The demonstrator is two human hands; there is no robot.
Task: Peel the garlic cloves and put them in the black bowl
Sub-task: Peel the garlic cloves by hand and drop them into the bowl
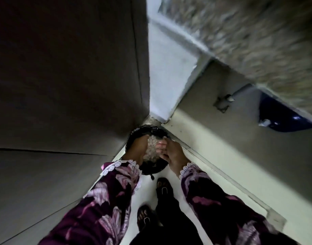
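Both hands are down over a round black bin (157, 167) lined with a black bag, on the floor in a corner. Between them is a pale, flaky heap that looks like garlic skins (151, 148). My left hand (136, 150) curls round the heap's left side. My right hand (173, 152) grips its right side, fingertips bent onto it. No garlic cloves and no black bowl are in view. The picture is blurred.
A dark cabinet side (63, 85) stands close on the left. A speckled stone counter (257, 32) overhangs at the upper right, with a dark blue object (282, 117) beneath it. My feet in black sandals (162, 189) stand on the pale floor (213, 174) just behind the bin.
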